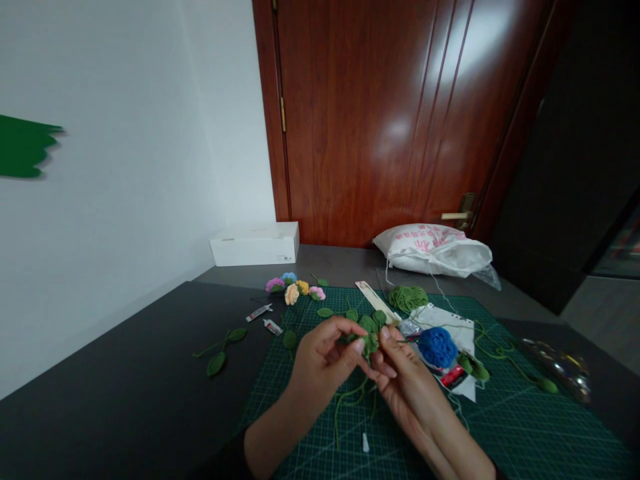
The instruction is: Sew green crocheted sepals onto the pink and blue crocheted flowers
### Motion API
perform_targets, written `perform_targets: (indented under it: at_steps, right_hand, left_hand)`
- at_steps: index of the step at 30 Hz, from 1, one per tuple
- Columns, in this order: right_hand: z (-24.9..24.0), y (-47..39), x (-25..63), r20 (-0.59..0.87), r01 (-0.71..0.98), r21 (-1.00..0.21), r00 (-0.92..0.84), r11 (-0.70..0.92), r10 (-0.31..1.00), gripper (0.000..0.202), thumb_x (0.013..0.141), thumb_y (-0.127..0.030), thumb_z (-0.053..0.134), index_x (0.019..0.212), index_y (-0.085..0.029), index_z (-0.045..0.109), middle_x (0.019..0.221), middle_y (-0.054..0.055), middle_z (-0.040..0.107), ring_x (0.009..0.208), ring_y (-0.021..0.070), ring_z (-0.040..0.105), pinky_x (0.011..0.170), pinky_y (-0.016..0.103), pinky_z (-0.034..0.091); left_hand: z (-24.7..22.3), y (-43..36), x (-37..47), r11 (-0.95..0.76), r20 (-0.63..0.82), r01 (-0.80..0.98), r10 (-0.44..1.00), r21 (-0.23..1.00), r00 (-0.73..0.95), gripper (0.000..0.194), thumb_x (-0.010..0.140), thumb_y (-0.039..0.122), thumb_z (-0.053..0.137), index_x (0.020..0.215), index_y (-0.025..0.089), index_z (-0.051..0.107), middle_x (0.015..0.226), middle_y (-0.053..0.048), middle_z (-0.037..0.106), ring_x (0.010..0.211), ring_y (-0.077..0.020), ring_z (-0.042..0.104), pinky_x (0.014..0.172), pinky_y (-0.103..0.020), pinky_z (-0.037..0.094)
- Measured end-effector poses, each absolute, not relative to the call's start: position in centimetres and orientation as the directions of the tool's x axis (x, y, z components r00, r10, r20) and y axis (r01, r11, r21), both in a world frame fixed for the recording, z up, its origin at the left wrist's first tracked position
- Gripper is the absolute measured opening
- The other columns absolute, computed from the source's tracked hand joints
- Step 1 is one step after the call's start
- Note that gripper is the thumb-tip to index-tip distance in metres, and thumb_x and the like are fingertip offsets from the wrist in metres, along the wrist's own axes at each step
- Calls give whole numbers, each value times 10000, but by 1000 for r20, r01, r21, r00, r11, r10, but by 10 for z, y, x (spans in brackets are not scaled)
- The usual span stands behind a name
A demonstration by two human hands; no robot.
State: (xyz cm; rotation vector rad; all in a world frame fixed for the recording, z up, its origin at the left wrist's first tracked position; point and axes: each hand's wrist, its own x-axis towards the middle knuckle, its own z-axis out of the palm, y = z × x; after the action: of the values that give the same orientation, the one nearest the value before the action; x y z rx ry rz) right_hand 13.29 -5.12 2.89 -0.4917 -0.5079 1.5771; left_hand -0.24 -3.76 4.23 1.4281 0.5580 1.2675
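My left hand pinches a small green crocheted piece with ruffled edges between thumb and fingertips. On the other side of it, my right hand has its thumb and fingers closed at the same piece, the fingertips of both hands nearly meeting. Green crocheted leaves show just beyond the fingers. Loose green yarn ends hang or lie below the hands. Right of my right hand lies a blue crocheted flower; a thin stem runs from it towards that hand, and its end is hidden.
A green cutting mat covers part of the dark table. Around it lie a ball of green yarn, small crocheted flowers, glue tubes, a leaf sprig and a white cap. Behind stand a white box and a white bag.
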Motion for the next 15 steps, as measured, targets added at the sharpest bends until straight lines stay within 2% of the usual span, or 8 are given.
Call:
perform_targets:
  at_steps: [6, 9, 11, 12, 13, 15]
  right_hand:
    - [27, -50, 129, -98, -822, -554, -87, -127, 991, 389, 512, -289, 972, 659, -111, 658, 632, 11, 677, 481, 26, 487, 474, 129, 451]
    - [28, -53, 133, -189, -797, -501, -279, -337, 942, 412, 518, -311, 967, 716, -73, 695, 651, 21, 662, 521, 18, 526, 444, 79, 396]
    - [30, -56, 139, -203, -670, -570, -446, -476, 871, 411, 595, -368, 926, 752, -69, 692, 615, 2, 615, 465, 7, 484, 377, 72, 313]
    - [32, -58, 143, -183, -585, -663, -479, -467, 859, 403, 660, -415, 880, 774, -80, 688, 597, -6, 596, 428, 11, 453, 348, 86, 282]
    - [34, -59, 148, -130, -501, -781, -453, -373, 882, 390, 733, -461, 814, 792, -100, 680, 586, -8, 588, 404, 26, 441, 332, 109, 278]
    - [37, -60, 157, 110, -290, -956, -261, 31, 959, 355, 869, -505, 653, 889, -150, 671, 665, 25, 635, 469, 98, 536, 376, 174, 386]
  left_hand:
    - [36, -30, -1, -273, 334, -256, 912, 927, 238, 124, 893, 250, 643, 956, 151, 604, 727, 16, 646, 530, -135, 664, 538, -266, 550]
    - [37, -22, -5, -286, 339, -271, 924, 919, 176, 96, 902, 248, 631, 918, 157, 604, 669, 46, 613, 489, -102, 625, 513, -224, 520]
    - [41, -18, -11, -296, 344, -280, 928, 913, 144, 94, 897, 247, 636, 906, 157, 609, 666, 53, 594, 479, -93, 613, 497, -210, 510]
    - [43, -16, -13, -299, 346, -285, 929, 911, 132, 98, 890, 247, 644, 897, 154, 613, 666, 55, 584, 474, -89, 606, 486, -207, 507]
    - [45, -15, -16, -302, 347, -292, 930, 908, 119, 101, 880, 245, 654, 894, 151, 618, 666, 55, 577, 472, -88, 601, 479, -205, 507]
    - [49, -16, -18, -298, 345, -310, 932, 903, 110, 114, 861, 247, 672, 891, 147, 624, 665, 52, 569, 461, -88, 593, 460, -206, 508]
